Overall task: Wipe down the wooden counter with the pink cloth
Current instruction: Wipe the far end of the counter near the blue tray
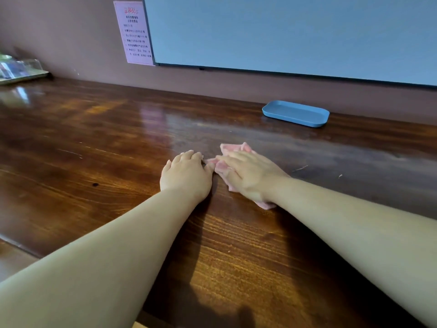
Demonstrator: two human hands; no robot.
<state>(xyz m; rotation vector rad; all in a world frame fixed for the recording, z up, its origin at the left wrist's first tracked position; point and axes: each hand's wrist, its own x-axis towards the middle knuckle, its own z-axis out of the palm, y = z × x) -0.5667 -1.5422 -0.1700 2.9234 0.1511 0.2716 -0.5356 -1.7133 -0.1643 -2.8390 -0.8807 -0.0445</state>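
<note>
The pink cloth (233,149) lies crumpled on the dark wooden counter (94,138) near its middle. My right hand (248,176) lies flat on top of it, fingers straight and spread, pressing it to the wood. Most of the cloth is hidden beneath that hand; corners stick out at the far side and near the wrist. My left hand (186,175) rests on the counter just left of the cloth, fingers curled under, thumb touching the cloth's left edge. I cannot tell whether it pinches the cloth.
A shallow blue tray (295,113) sits at the back right against the wall. A large screen (283,31) and a pink paper notice (136,31) hang on the wall. Clear plastic items (19,69) stand at the far left. The counter's front edge runs lower left.
</note>
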